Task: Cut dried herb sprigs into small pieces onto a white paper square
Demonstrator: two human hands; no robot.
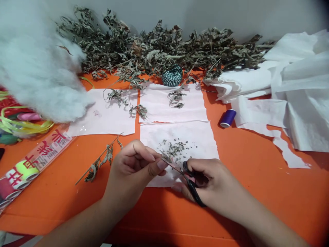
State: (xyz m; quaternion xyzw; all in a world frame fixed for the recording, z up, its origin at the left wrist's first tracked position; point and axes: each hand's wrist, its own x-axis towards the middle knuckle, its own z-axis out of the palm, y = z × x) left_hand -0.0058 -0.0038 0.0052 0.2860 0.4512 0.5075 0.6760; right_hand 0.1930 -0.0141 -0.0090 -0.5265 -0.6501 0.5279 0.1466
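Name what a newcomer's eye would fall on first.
Probably the bank of dried leafy stems along the back of the orange table, with a big mound of white fluff at the left. Then, front and centre, the right hand holding black-handled scissors beside leaf crumbs on a white sheet.

Orange tabletop (257,178), pale wall (218,13) behind, probably grey, softly shadowed

Includes left hand (133,168): bare, slim-fingered, with smooth back, rounded thumbnail (161,164) in plain sight, narrow wrist. Includes right hand (214,180): bare, likewise smooth across back, with fingers partly hidden. Continues into left forearm (86,218) and right forearm (262,216): both bare from wrist to edge of view, slender, smooth-surfaced, tapering toward wrist, broadening toward elbow end.
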